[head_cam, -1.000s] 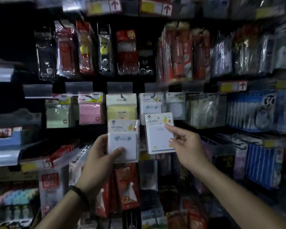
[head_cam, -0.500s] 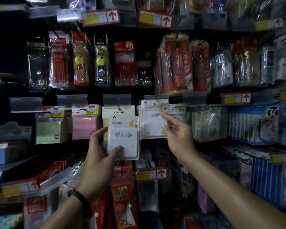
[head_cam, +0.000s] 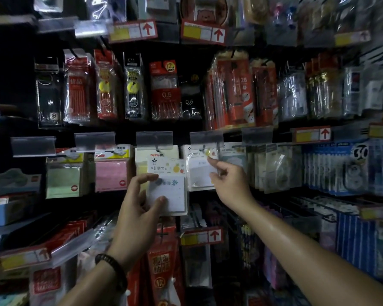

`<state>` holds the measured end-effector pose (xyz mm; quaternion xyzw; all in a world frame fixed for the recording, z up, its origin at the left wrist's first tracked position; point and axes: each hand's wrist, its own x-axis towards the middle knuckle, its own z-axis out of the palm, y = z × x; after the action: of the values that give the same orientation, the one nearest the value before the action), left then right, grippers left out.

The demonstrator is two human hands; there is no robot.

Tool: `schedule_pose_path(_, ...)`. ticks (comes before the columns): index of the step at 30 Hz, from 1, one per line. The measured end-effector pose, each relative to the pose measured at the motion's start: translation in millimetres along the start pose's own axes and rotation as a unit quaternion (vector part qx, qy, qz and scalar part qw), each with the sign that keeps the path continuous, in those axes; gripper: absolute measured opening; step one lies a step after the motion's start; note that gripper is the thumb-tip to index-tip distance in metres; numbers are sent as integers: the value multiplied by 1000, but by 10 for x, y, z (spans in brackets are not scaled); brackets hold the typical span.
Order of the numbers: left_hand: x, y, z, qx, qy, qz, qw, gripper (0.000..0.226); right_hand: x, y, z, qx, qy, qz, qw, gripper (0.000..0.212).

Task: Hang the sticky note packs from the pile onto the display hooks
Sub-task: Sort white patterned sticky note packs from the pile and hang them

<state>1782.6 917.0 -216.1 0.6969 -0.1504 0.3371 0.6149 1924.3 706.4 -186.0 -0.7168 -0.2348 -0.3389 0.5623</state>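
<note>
Head view: left hand [head_cam: 139, 208] grips note pack [head_cam: 171, 196]; right hand [head_cam: 230, 183] hold blurred, cannot tell.

Held pack [head_cam: 170, 195] sits in front of the row [head_cam: 111, 173], hooked pack [head_cam: 199, 173] at its 2 o'clock, pen packs [head_cam: 166, 93] at 12.

White note pack [head_cam: 167, 188] in left hand [head_cam: 139, 208]: blue leaf print, header with yellow and red fruit. Second white pack [head_cam: 199, 173] at right hand [head_cam: 228, 182]: yellow-red fruit on header too. Pink pack [head_cam: 111, 175] and pale green pack [head_cam: 63, 181], each with a small red mark. Pale yellow pack [head_cam: 142, 154], red lettering. Price tags [head_cam: 133, 30] red, yellow patch, red arrow on white. Pen packs [head_cam: 166, 91] red; black pack [head_cam: 189, 100], white "0.5". Blue packs [head_cam: 318, 168], pale vertical stripes. Dark beaded bracelet [head_cam: 111, 265].
</note>
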Motion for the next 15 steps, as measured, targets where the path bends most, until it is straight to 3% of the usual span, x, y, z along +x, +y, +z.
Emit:
schedule_pose_path(9, -7, -82, 89, 19, -4, -6, 1000, 35, 159, -96, 107, -194, -71, 3, 979, 71)
schedule_pose_path(13, -6, -61, 136, 12, -15, 0, 1000, 35, 18, -237, 13, -321, -76, 22, 944, 66)
schedule_pose_path(15, 2, -43, 178, 8, -20, 2, 1000, 35, -146, -307, -42, -334, -55, 1, 941, 63)
